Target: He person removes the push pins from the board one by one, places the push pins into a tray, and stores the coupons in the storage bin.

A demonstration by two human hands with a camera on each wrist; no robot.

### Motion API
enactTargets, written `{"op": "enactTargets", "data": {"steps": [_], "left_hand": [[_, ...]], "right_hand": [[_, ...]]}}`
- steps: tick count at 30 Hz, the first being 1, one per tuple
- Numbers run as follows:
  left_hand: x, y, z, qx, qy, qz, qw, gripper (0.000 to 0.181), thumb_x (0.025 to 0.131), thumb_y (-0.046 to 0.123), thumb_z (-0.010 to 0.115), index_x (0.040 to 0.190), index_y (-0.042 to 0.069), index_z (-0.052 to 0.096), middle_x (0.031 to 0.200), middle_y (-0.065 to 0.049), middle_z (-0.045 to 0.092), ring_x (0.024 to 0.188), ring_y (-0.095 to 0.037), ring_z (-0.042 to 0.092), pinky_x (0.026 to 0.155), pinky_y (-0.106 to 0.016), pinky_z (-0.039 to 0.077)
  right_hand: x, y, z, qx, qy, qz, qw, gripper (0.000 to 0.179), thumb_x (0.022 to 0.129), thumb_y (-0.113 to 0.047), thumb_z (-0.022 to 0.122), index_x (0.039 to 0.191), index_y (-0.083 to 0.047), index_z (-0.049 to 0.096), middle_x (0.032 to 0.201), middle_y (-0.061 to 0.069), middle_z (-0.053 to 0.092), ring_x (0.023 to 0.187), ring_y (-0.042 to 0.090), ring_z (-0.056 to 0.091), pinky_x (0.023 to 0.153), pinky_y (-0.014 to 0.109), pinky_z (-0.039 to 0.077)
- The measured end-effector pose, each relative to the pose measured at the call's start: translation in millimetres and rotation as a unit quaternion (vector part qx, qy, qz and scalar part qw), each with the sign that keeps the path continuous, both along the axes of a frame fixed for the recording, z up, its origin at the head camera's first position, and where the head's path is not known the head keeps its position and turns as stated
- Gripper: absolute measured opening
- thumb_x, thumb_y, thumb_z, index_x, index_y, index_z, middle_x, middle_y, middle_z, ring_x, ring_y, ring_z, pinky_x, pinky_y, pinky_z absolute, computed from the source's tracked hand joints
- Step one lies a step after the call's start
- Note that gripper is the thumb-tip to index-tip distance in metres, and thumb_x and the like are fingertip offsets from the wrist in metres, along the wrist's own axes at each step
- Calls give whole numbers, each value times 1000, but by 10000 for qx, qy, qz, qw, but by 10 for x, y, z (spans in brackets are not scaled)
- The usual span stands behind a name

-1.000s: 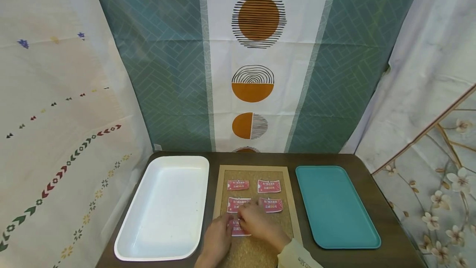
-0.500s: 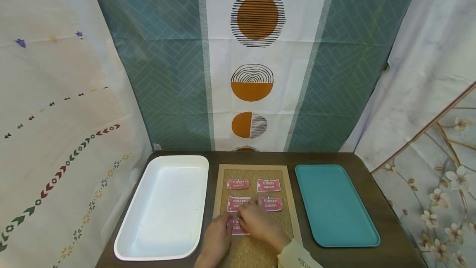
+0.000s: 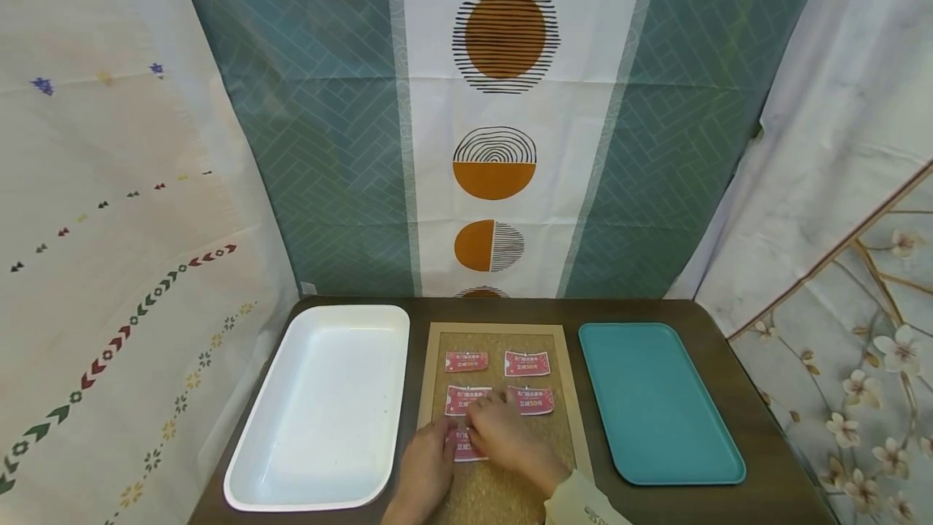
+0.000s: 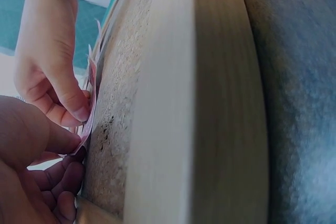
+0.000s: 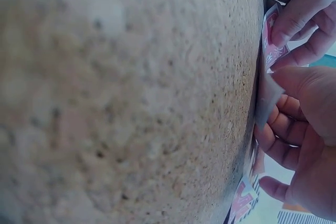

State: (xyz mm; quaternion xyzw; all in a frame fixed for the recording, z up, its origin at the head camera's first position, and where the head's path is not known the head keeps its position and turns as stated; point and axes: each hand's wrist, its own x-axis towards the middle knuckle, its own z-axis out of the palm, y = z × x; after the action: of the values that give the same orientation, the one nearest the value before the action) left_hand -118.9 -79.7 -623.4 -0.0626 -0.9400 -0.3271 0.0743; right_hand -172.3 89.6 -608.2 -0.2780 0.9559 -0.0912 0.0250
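A pink paper coupon (image 3: 468, 446) with white print lies low on the framed corkboard (image 3: 503, 501). My left hand (image 3: 428, 460) holds its left side, thumb on the printed face in the right wrist view, where the coupon (image 5: 274, 51) stands slightly off the cork. At the upper right of the coupon, my right hand (image 3: 506, 432) pinches with thumb and curled fingers; in the right wrist view this hand (image 5: 310, 124) has the paper's edge between them. Whether a small pin is under those fingertips is hidden. Just above the hands are two coupons, the left one (image 3: 461, 400) partly covered.
Two more coupons (image 3: 466, 361) are fixed near the board's top. A deep white tray (image 3: 236, 476) stands left of the board and a flat teal tray (image 3: 663, 403) right of it, all on a dark table (image 3: 773, 460). Patterned curtains (image 3: 328, 144) hang around.
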Motion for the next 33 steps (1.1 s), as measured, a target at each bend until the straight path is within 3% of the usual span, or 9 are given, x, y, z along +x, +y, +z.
{"op": "enactTargets", "data": {"steps": [6, 33], "left_hand": [[-8, -2, 4, 4, -17, 4, 10000, 16, 92, 7, 77, 107, 12, 73, 97, -6, 76, 87, -25, 73, 71, -42, 57], [-6, 3, -40, 133, -39, 31, 9999, 16, 93, 7, 75, 108, 12, 73, 100, -6, 77, 90, -25, 74, 76, -43, 59]], "right_hand": [[-3, 3, 3, -5, 60, 11, 10000, 10, 98, -30, 76, 98, -24, 69, 92, -10, 66, 103, 18, 63, 112, 59, 37], [14, 20, -15, -89, 237, 56, 9997, 9, 97, -30, 76, 97, -25, 68, 92, -12, 66, 96, 16, 60, 111, 58, 34]]}}
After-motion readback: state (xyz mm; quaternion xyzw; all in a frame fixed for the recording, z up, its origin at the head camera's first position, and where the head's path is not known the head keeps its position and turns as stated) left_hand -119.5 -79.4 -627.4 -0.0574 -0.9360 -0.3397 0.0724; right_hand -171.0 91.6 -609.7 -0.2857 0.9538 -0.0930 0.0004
